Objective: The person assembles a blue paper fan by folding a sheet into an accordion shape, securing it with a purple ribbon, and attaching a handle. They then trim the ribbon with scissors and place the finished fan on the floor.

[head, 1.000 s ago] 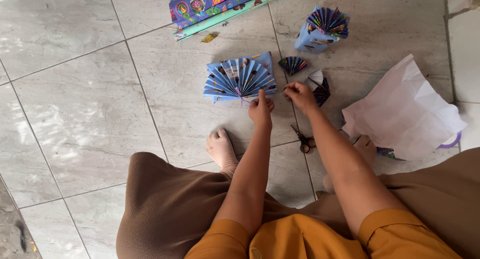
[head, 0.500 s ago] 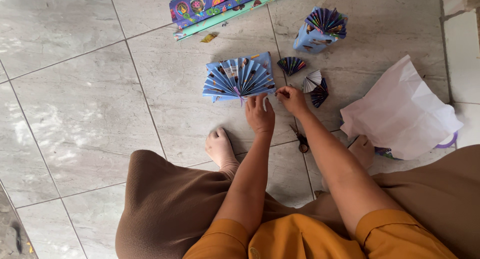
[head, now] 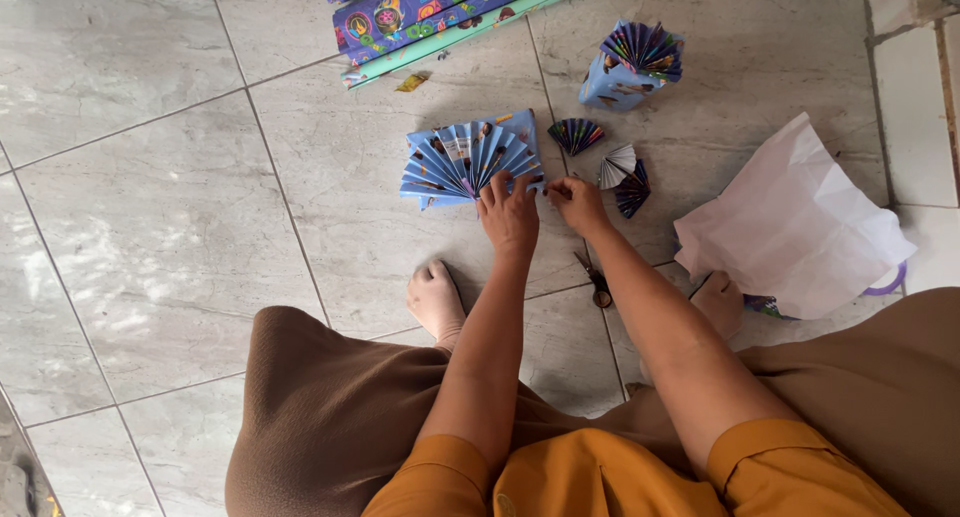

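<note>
Head view, grey marble floor tiles (head: 160,207), dark grout lines

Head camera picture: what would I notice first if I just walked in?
Probably the big blue pleated paper fan spread on the grey tiled floor, with the left hand pressing its lower edge and the right hand beside it. To the right lies a crumpled white paper bag.

One large blue pleated fan (head: 465,162) and three small fans (head: 577,134) are counted on the floor. One fan-topped box (head: 630,65), one pair of scissors (head: 596,282) and one white bag (head: 790,222) are seen.
</note>
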